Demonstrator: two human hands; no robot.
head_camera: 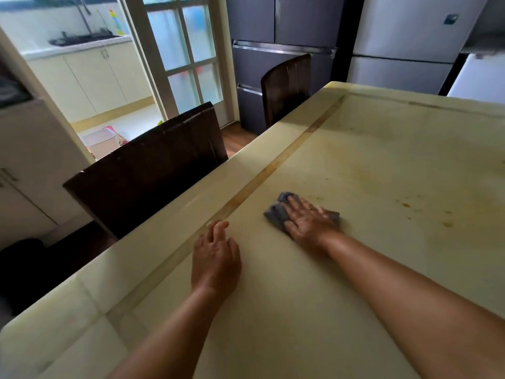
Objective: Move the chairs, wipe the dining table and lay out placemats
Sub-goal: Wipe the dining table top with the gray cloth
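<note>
Here, right hand flat on grey cloth, fingers straight; left hand resting on cream surface, fingers loosely bent, holding nothing.

A grey cloth lies flat, frame centre, on the stained cream dining table; two dark chairs stand tucked at its left edge.

One head-worn camera looks forward and down, close over the dining table (wide-angle, edges bowed).
</note>
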